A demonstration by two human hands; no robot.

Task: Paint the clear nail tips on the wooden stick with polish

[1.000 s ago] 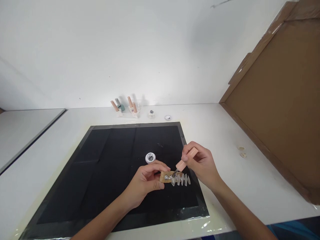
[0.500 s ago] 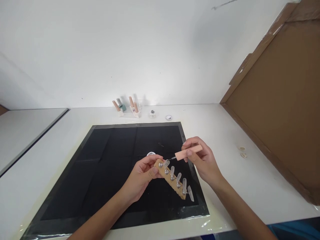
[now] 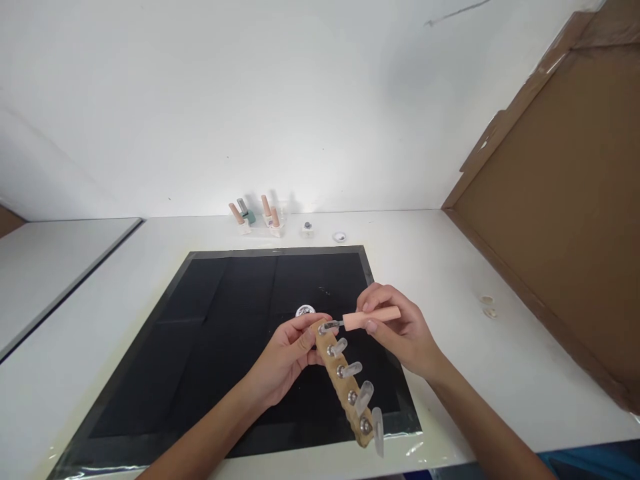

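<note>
Over the black mat (image 3: 150, 360), your left grip (image 3: 286, 352) pinches one end of a wooden strip (image 3: 343, 387), whose five clear false nails (image 3: 365, 397) run from that grip toward you. Just right of it, your right grip (image 3: 397, 327) holds a pink-handled brush (image 3: 367, 319), its tip (image 3: 331, 325) over the nail nearest your left grip. Beyond both grips, bottles (image 3: 275, 223) stand on the bench (image 3: 440, 280).
</note>
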